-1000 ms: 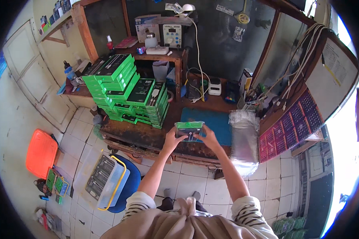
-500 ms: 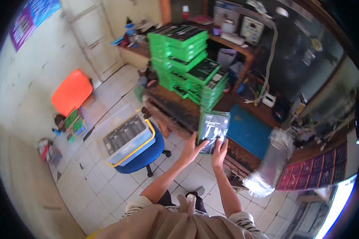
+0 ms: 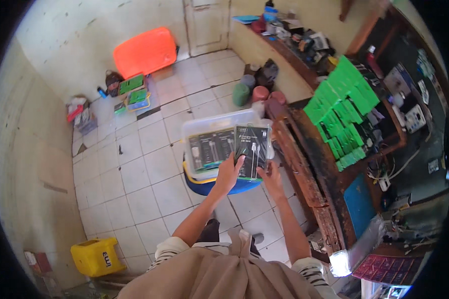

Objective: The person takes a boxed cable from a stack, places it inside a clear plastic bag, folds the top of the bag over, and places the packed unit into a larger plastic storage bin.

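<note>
Between my two hands is a flat black cable box [image 3: 254, 144] in clear film, with a white cable pictured on its front. My left hand [image 3: 228, 172] grips its lower left edge, thumb on the front. The fingers of my right hand [image 3: 271, 178] close on its lower right corner. Behind and under the box stands a clear plastic tub [image 3: 219, 119], with similar black boxes [image 3: 203, 149] lying in rows inside. The held box covers the tub's right part. Beneath the tub shows the blue seat [image 3: 242, 187] of a chair.
Green boxes [image 3: 346, 99] are stacked on the worn wooden bench [image 3: 302, 164] at right, beyond a blue mat [image 3: 359, 202] and clear plastic sleeves [image 3: 361, 249]. An orange lid [image 3: 147, 51] leans by the far wall. A yellow plastic stool [image 3: 96, 256] is at lower left.
My view has swung left. Both hands have carried the black box from beside the bench edge to the tub, and the box's front now shows more squarely.
</note>
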